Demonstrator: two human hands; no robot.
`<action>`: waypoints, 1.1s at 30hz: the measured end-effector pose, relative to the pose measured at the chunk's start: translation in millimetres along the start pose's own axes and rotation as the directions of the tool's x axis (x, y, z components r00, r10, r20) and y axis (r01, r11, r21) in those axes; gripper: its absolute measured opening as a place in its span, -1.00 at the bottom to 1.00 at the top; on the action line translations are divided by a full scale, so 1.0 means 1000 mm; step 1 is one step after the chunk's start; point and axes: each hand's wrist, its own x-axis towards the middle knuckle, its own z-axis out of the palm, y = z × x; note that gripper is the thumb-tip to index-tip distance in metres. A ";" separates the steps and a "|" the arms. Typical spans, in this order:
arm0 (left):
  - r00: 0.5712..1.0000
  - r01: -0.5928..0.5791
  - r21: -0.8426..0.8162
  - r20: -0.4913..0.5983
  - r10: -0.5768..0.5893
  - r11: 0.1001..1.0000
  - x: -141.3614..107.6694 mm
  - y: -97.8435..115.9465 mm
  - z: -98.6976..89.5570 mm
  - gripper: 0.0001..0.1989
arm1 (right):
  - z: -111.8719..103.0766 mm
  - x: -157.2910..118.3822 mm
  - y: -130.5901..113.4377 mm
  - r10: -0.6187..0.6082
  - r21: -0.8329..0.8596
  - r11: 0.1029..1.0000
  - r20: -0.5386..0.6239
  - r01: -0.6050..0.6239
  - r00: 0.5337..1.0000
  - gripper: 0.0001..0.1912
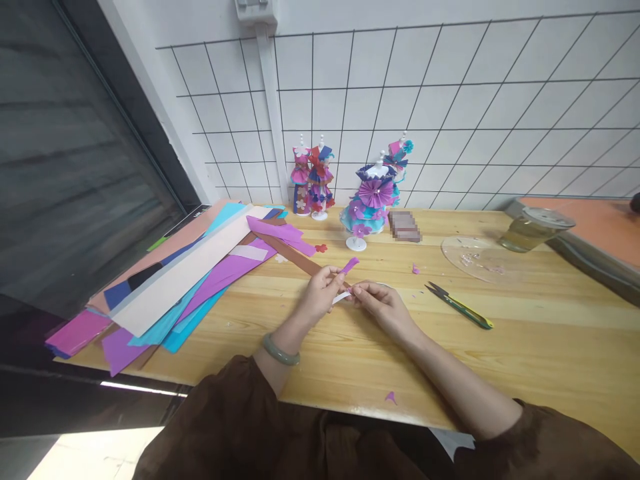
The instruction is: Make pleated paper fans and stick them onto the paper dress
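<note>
My left hand (321,293) is closed around a purple paper strip (351,265), whose end sticks up past the thumb. Between my hands a narrow white strip (341,297) juts out below the left fingers. My right hand (384,308) meets the left one, thumb and fingertips pinched on a small purple bit that looks like part of the same paper. The fingers mostly hide where the pieces meet. A brown paper strip (295,256) runs from the pile to behind my left hand. Green-and-yellow thread snips (463,307) lie to the right of my right hand.
Coloured paper sheets (185,267) are heaped at the left. Several small dress forms in paper dresses, one with a purple fan (376,193), stand at the back. To the right are a clear round dish (467,257) and a lidded cup (533,230). Purple scraps (391,398) dot the table.
</note>
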 end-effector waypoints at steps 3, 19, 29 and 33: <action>1.000 0.010 0.000 -0.006 -0.010 1.000 -0.001 0.002 0.000 -0.63 | 0.001 -0.001 -0.002 0.011 0.005 1.000 -0.010 -0.011 1.000 -0.75; 0.997 -0.059 -0.083 0.049 0.063 0.995 0.002 -0.003 0.001 -0.72 | 0.005 -0.004 -0.006 -0.069 -0.110 0.991 0.050 0.074 0.996 -0.74; 0.994 0.062 -0.296 0.108 -0.031 0.953 0.002 -0.001 -0.001 -0.67 | 0.001 -0.004 0.004 -0.073 -0.145 0.987 -0.002 0.072 0.997 -0.74; 0.996 0.049 -0.274 0.082 -0.028 0.961 0.001 0.001 0.000 -0.69 | 0.000 -0.005 0.004 -0.067 -0.129 0.990 -0.017 0.064 0.998 -0.74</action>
